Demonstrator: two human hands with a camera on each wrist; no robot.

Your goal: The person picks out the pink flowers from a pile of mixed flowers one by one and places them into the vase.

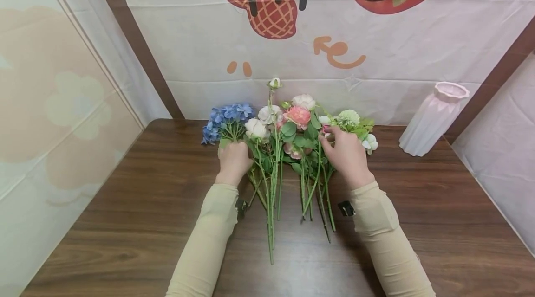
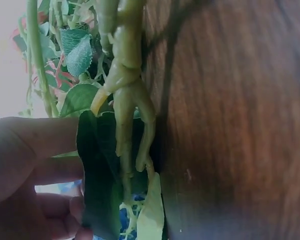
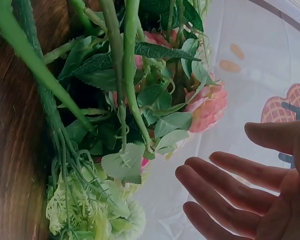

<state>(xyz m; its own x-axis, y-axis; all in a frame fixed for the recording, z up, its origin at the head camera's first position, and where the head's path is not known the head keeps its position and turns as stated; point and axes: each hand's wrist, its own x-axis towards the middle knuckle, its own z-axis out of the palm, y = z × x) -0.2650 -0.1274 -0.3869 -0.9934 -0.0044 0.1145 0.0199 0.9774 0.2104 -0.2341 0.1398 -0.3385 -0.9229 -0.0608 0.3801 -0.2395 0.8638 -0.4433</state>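
Note:
My left hand (image 1: 235,160) is at the base of a blue hydrangea (image 1: 225,120), its fingers bent. In the left wrist view, a dark green leaf (image 2: 100,180) covers the thumb and fingertips beside a thick forked stem (image 2: 130,90); I cannot tell whether they pinch anything. My right hand (image 1: 348,151) is over the right side of the flower pile, near a pale green pompom flower (image 1: 348,118). In the right wrist view its fingers (image 3: 225,197) are spread and relaxed, apart from the leaves. Between the hands lie a coral pink flower (image 1: 298,116) and white roses (image 1: 256,128).
Long green stems (image 1: 271,222) point toward me across the brown wooden table (image 1: 167,222). A pale pink and white ribbed vase (image 1: 432,120) stands at the back right. A printed cloth (image 1: 188,46) hangs behind the table.

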